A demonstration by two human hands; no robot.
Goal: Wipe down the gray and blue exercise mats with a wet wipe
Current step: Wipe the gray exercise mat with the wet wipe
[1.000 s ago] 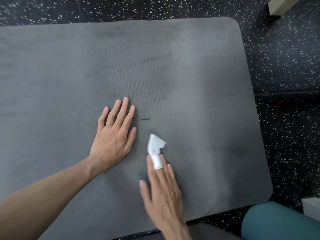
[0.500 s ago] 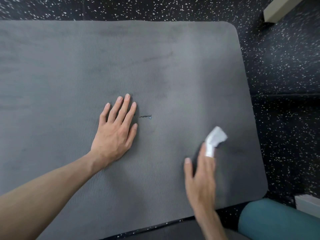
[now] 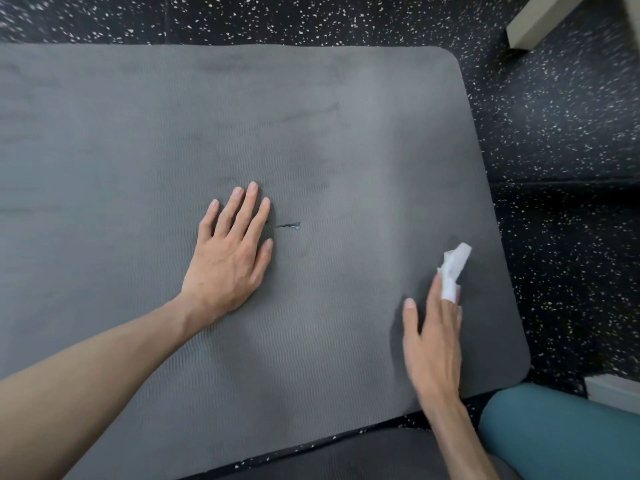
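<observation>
The right hand has a grip on the white wipe, which is bunched between its outstretched fingers and pressed onto the gray mat near the mat's right edge. The left hand lies flat and released on the mat's middle, palm down, just beside a small dark mark. A rolled blue mat sits on the speckled floor at the near right corner.

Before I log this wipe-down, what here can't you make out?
- Gray mat: left part cut off by the head view's edge.
- Wipe: lower end hidden under the right hand; blurred.
- Blue mat: mostly cut off at the bottom right corner.
- Mat under the left hand: hidden.
</observation>
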